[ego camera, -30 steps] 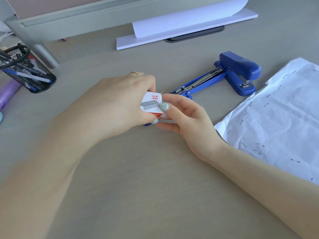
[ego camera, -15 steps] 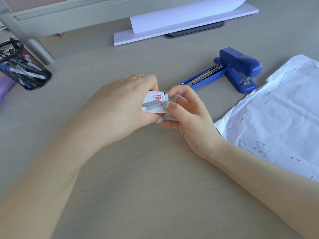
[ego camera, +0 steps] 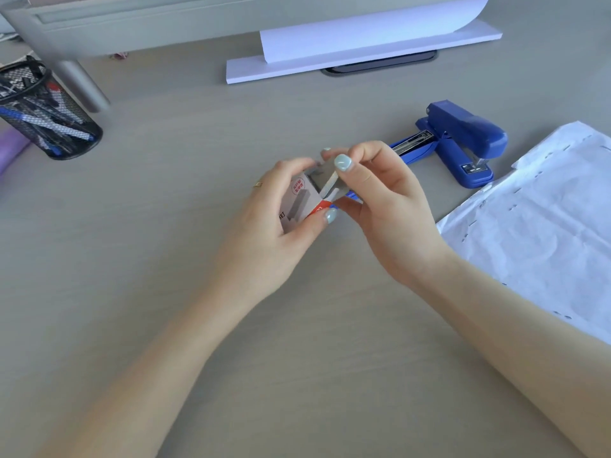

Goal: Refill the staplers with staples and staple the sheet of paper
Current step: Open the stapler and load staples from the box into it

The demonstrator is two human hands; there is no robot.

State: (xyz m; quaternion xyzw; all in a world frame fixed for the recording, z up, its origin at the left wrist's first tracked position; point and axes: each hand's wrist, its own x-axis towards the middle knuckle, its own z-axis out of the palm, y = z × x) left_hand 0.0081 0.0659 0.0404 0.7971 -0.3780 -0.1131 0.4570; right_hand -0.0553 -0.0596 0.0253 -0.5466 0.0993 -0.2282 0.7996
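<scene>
My left hand (ego camera: 264, 226) grips a small white and red staple box (ego camera: 299, 203) above the middle of the desk, with its open end tilted up to the right. My right hand (ego camera: 380, 206) pinches a grey strip of staples (ego camera: 327, 178) at the box's open end, thumb on top. Behind my right hand lies a blue stapler (ego camera: 463, 143), swung open with its metal staple channel facing up; part of its arm is hidden by my fingers. A crumpled white sheet of paper (ego camera: 545, 226) with several staples in it lies on the right.
A black mesh pen holder (ego camera: 43, 114) stands at the far left. A monitor stand leg (ego camera: 82, 87) and a stack of white paper (ego camera: 357, 51) sit along the back of the grey desk (ego camera: 297, 358).
My left hand has turned the box so its printed face shows. My right thumb and fingers have lifted to the box's open end and now hold the staple strip there.
</scene>
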